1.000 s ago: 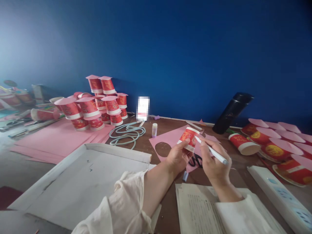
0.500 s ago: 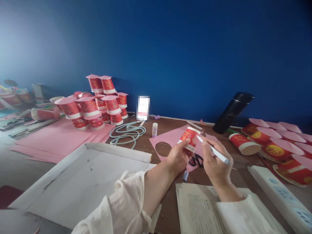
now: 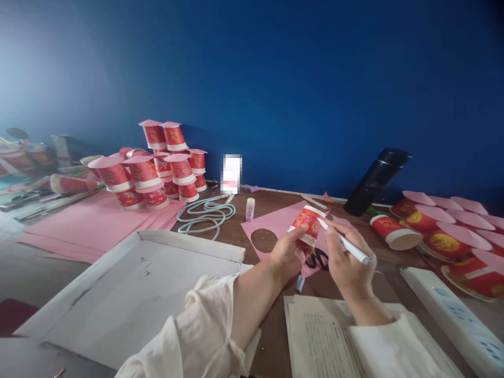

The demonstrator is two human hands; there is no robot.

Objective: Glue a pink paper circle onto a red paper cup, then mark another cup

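My left hand [image 3: 290, 253] is wrapped round a red paper cup [image 3: 308, 220] with gold print and white bands, held tilted above the table. In my right hand [image 3: 350, 257] is a white marker pen [image 3: 352, 249], gripped like a pencil, its tip at the cup's right side. Whether the tip touches the cup I cannot tell. Beneath the cup lies a pink paper sheet [image 3: 255, 226] with a round hole cut in it. Black-handled scissors [image 3: 317, 259] show partly between my hands, and a small pen cap [image 3: 300, 284] lies just below them.
Red cups with pink paper tops [image 3: 181, 170] stand stacked at left, behind pink sheets [image 3: 106, 220]. A white box lid [image 3: 129, 294], coiled cable [image 3: 207, 215] and glue stick [image 3: 250, 210] lie nearby. At right are a black flask [image 3: 374, 184], more cups [image 3: 437, 239] and a power strip [image 3: 452, 315].
The cup in my left hand has shifted very slightly to the right. Otherwise both hands and the marker pen hold nearly the same position.
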